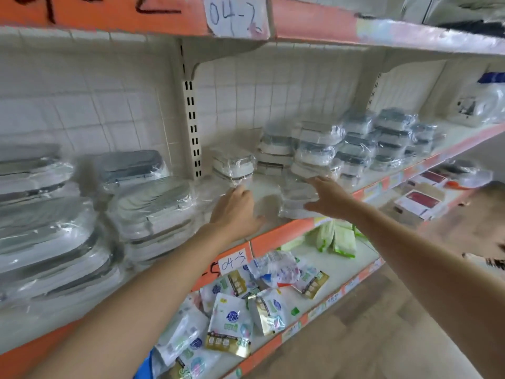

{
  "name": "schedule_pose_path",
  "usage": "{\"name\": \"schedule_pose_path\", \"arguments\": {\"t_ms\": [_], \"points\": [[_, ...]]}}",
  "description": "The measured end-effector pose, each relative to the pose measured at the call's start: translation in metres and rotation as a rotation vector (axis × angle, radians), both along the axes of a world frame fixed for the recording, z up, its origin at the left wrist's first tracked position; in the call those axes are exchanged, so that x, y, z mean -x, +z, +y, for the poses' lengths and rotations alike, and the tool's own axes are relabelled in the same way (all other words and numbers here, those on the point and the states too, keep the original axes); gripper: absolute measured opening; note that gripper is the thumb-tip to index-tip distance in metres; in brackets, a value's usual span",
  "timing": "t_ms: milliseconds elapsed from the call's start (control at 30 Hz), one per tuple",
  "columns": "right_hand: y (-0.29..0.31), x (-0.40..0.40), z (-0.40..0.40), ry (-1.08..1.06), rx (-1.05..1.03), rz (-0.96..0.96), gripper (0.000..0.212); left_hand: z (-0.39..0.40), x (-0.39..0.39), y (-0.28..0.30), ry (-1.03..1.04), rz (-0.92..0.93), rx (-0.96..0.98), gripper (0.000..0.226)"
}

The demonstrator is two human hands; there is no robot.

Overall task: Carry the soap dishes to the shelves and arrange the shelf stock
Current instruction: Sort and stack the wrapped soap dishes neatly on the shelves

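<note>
Large wrapped trays, grey and white, stand stacked at the far left of the middle shelf, with a second, smaller pile just to their right. A slotted upright rises behind them against the white tiled wall.

My left hand reaches over the shelf's orange edge, just right of that upright. Its fingers touch the plastic wrap below a short stack of soap dishes; blur hides whether they are curled on the wrap or only resting there, so I cannot tell the grasp. A handwritten paper label reading 04-5 is stuck on the shelf edge under my forearm.

My right hand is stretched forward with the fingers spread and fairly straight, pressing against the side of a clear-wrapped pack of soap dishes that sits at the shelf's front. It grips nothing.

Behind and to the right, more wrapped soap dishes are piled in uneven stacks, white-bodied first, then darker-lidded ones further along the same shelf.

On the lower shelf, loose sachets in white, gold and blue lie scattered, with green and white packets beyond them. Red and white boxes sit on the next bay to the right.
</note>
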State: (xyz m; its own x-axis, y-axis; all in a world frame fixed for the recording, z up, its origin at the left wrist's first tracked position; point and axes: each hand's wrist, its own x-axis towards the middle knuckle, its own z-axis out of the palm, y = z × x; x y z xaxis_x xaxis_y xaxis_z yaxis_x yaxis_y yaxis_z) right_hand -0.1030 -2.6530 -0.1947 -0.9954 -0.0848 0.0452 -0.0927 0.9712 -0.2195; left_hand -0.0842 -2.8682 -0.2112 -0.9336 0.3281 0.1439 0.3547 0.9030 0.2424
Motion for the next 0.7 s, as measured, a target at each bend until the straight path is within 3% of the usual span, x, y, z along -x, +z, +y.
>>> {"name": "schedule_pose_path", "arguments": {"t_ms": [200, 400, 700], "points": [[0.024, -0.010, 0.006, 0.042, -0.016, -0.108, 0.084, 0.012, -0.008, 0.032, -0.002, -0.200, -0.043, 0.065], [0.044, -0.013, 0.020, 0.095, -0.008, -0.234, 0.089, 0.027, -0.010, 0.044, 0.074, -0.333, -0.063, 0.055], [0.026, 0.059, 0.056, 0.351, -0.081, -0.327, 0.096, 0.078, 0.030, 0.032, 0.238, -0.368, -0.084, 0.064]]}}
